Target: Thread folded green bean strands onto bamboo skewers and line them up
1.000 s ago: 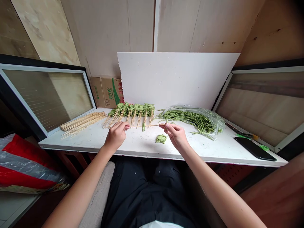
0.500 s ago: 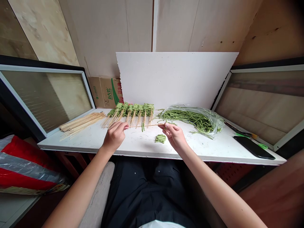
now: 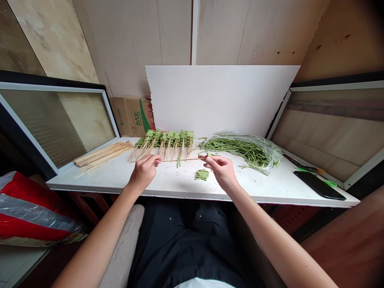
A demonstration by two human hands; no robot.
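Note:
My left hand (image 3: 144, 170) pinches a thin bamboo skewer (image 3: 189, 159) and holds it level above the white table (image 3: 270, 188). Two short green bean pieces (image 3: 179, 161) hang on the skewer near its middle. At the skewer's right tip my right hand (image 3: 220, 168) pinches another small bean piece (image 3: 208, 155). A small heap of cut bean pieces (image 3: 202, 175) lies on the table just below, between the two hands.
Finished bean skewers (image 3: 166, 140) lie in a row at the back. Bare skewers (image 3: 100, 156) are piled to the left. A plastic bag of long beans (image 3: 246, 148) is on the right, then scissors (image 3: 303, 166) and a black phone (image 3: 319, 185).
The hands and the skewer have stayed nearly in place. The right hand's bean piece has come up against the skewer's tip.

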